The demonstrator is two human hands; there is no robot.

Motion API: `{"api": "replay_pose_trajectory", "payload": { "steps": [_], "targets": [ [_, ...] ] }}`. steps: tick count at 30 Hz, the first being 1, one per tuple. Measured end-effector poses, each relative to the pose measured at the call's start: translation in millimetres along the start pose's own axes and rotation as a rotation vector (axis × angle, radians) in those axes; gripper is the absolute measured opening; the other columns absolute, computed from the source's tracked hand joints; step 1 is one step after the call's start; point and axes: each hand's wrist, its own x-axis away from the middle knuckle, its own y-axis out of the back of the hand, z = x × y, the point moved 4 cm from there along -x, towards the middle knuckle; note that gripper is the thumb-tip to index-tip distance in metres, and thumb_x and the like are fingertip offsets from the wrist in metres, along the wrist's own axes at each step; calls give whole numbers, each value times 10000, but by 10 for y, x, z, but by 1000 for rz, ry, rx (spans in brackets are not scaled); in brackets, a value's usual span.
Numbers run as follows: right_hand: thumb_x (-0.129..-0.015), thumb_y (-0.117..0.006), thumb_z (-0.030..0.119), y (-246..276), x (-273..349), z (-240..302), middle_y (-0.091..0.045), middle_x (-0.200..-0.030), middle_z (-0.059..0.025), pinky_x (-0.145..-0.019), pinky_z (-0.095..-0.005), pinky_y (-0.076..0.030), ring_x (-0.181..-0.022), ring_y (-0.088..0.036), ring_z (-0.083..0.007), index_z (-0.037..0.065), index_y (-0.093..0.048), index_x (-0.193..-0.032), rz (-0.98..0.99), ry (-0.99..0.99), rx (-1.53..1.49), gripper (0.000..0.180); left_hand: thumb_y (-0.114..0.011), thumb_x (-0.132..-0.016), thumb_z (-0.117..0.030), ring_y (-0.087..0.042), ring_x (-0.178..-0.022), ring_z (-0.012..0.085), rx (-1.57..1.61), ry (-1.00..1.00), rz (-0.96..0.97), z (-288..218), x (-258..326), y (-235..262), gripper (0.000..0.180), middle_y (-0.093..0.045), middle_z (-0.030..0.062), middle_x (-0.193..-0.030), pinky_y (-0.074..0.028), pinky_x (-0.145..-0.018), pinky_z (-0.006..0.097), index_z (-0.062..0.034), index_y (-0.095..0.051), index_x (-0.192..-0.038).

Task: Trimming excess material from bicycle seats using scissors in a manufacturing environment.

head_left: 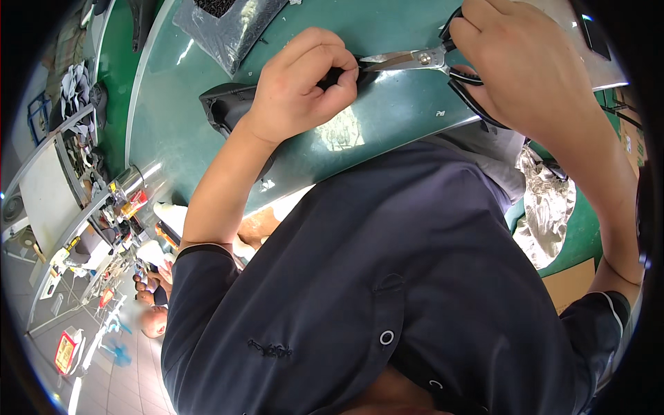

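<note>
Dark navy cloth fills the nearest part of the view: the wearer's shirt (443, 277), with a ring-shaped snap and a row of dark stitching on the chest that cannot be read. Past it, over the table's near side, the left hand (304, 86) is curled tight, thumb against forefinger, pinching a small black piece (330, 78) mostly hidden by the fingers. At its right, the right hand (532, 69) grasps metal scissors (415, 59) by their black handles; the slightly parted blades point left, their tips just beside the pinching fingertips. A hollow black moulded part (225, 104) lies on the green tabletop (394, 114), partly behind the left wrist.

Farther across the top, a clear plastic bag (238, 31) contains many small dark pieces (216, 5), cut off by the picture's rim. To the right, below the table edge, sits crumpled silvery material (546, 204); beyond it, a cardboard box (631, 142) carries green printing too blurred to make out.

Well away at left stand cluttered benches (48, 183), a person (153, 324), a blue fan (119, 353) and a red-and-yellow box (66, 351), whose lettering is too small to tell.
</note>
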Motion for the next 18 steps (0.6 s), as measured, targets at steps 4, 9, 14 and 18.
{"api": "replay_pose_trajectory", "payload": {
  "steps": [4,9,14,18],
  "targets": [
    [-752,-690,232,39,-136,59,-665,-781,-84,-679,-363,-539,-748,-664,-248,54,-692,-788,88,63,128,182,-736,-699,65,-636,-721,213,8,-6,-9,17,13,-1,194,-632,74,-881,-535,-629,305,-35,-668,-851],
    [-753,-675,197,154,-254,104,-692,-744,-101,-648,-364,-549,-716,-700,-260,59,-705,-754,218,140,191,141,-734,-697,64,-634,-713,216,20,-29,-19,23,10,-12,193,-630,74,-870,-535,-624,309,-33,-669,-850],
    [-753,-672,177,235,-281,112,-699,-730,-101,-654,-356,-558,-722,-718,-265,64,-711,-750,335,159,199,120,-738,-705,66,-626,-692,189,18,22,-16,20,9,12,188,-628,66,-881,-530,-602,292,-26,-666,-852],
    [-733,-712,206,241,-113,-20,-666,-743,-86,-625,-367,-543,-702,-690,-253,65,-685,-758,111,132,217,146,-740,-711,67,-615,-676,178,12,-22,-30,28,9,26,182,-625,67,-892,-518,-584,279,-24,-662,-847]
  ]
}}
